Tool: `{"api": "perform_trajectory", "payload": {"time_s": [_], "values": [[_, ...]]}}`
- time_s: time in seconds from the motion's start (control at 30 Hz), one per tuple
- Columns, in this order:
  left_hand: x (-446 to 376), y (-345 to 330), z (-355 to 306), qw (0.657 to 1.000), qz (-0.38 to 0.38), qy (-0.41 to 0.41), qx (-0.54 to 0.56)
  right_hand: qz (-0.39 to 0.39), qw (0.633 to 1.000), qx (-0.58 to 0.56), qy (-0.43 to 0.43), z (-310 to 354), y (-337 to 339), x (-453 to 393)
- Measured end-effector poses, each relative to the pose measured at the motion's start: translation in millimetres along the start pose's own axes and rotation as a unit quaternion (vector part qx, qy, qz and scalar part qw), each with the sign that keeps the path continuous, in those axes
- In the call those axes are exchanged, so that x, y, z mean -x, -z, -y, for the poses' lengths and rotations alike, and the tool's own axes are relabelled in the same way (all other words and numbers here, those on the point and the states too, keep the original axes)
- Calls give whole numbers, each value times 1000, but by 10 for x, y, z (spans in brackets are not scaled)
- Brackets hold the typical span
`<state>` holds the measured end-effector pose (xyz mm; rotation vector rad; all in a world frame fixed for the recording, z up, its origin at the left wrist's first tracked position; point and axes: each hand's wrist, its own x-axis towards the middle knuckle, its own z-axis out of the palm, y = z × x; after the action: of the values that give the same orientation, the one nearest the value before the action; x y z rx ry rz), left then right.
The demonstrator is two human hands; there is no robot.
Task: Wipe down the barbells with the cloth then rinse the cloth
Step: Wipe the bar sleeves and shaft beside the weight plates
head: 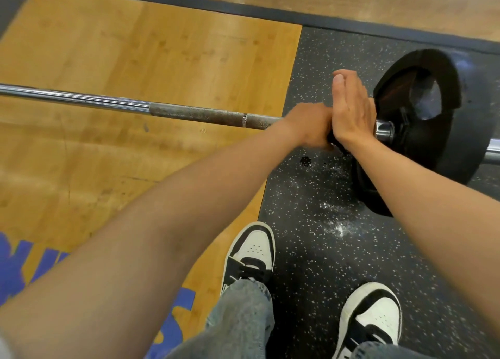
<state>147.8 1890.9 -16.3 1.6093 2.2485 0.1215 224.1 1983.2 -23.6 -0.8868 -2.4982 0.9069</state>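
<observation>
A chrome barbell (205, 112) with a rough knurled grip lies across the floor, carrying a black weight plate (422, 142) at its right end. My left hand (308, 128), blurred, is closed around the bar just inside the plate, with a dark cloth (335, 144) bunched under it. Only a small dark edge of the cloth shows between my two wrists. My right hand (351, 109) stands flat with straight fingers, its palm against my left fist, right beside the bar's collar (384, 130).
The bar spans a wooden platform (135, 61) and a black speckled rubber mat (324, 223) dusted with white chalk. My two black-and-white sneakers (251, 253) stand just below the bar. A small dark clump (305, 161) lies on the mat.
</observation>
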Motion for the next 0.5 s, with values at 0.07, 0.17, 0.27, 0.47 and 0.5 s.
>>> {"api": "perform_trajectory", "payload": {"time_s": [0.07,0.17,0.27,0.47,0.5], "values": [[201,49,286,999,3,23,-27,-4,1000,5,7,12,-8,15],[554,62,768,996,-18,64,-53,-8,1000,19,9,28,-17,19],[639,45,893,993,-46,67,-81,-6,998,68,8,44,-23,30],[193,-30,293,998,-55,10,-37,18,984,179,-11,2,-63,23],[135,-56,184,998,-54,7,-24,17,984,180,-14,1,-62,19]]}}
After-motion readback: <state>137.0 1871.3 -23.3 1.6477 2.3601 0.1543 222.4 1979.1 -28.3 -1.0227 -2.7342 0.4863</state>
